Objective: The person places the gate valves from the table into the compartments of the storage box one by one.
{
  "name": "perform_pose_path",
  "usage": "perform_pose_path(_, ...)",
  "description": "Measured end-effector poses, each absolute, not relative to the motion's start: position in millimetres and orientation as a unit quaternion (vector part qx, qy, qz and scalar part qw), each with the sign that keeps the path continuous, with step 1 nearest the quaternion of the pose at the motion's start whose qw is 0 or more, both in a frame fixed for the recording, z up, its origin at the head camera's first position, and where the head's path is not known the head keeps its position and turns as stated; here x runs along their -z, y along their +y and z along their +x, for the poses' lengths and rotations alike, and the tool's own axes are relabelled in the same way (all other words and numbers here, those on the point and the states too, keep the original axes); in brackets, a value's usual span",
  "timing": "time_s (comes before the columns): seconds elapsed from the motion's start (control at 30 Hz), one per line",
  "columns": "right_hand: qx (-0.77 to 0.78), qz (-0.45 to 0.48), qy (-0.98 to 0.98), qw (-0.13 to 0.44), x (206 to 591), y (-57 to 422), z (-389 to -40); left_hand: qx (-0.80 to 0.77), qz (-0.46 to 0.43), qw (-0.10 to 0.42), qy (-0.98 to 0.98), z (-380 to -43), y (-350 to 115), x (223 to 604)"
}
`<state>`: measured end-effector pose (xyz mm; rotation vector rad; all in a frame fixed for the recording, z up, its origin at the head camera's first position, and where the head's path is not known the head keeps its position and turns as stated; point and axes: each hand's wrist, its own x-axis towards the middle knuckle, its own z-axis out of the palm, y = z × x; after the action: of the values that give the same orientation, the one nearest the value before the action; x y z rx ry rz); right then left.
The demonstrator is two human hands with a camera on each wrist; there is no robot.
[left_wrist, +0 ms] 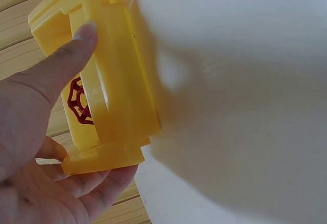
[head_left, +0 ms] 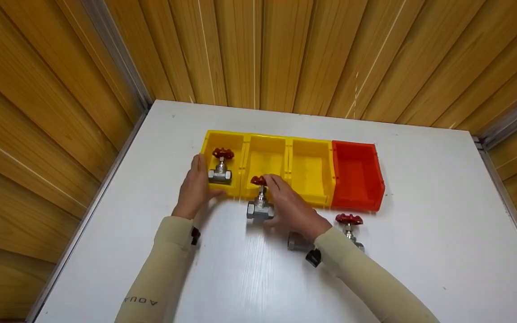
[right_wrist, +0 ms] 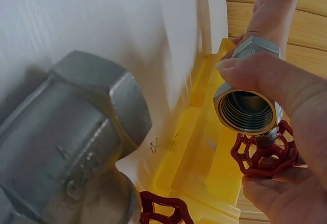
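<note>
My left hand (head_left: pixel 193 190) grips the leftmost yellow bin (head_left: pixel 235 150) at its left front corner. In the left wrist view the thumb lies on the front lip of the bin (left_wrist: pixel 120 76) and the fingers wrap its side. Inside that bin stands a metal gate valve (head_left: pixel 221 175) with a red handwheel. My right hand (head_left: pixel 292 208) holds another gate valve (head_left: pixel 260 210) just in front of the second yellow bin (head_left: pixel 266 137). In the right wrist view the thumb presses the threaded body (right_wrist: pixel 245 109) and fingers lie at the red handwheel (right_wrist: pixel 265 155).
A third yellow bin (head_left: pixel 311 142) and a red bin (head_left: pixel 355 147) continue the row rightward. On the white table (head_left: pixel 438 233), a valve with a red handwheel (head_left: pixel 349 220) and a metal valve body (head_left: pixel 298 242) lie by my right forearm, partly hidden. Wood-panelled walls (head_left: pixel 281 54) enclose the table.
</note>
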<state>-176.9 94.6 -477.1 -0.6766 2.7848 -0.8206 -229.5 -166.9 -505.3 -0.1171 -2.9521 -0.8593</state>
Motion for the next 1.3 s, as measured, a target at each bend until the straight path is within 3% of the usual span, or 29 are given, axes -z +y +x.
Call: perform_pose_path(1.3, 0.269, -0.226, 0.934, 0.061, 469, 96, -206, 0.273, -0.035, 0.029, -0.961, -226, -163, 506)
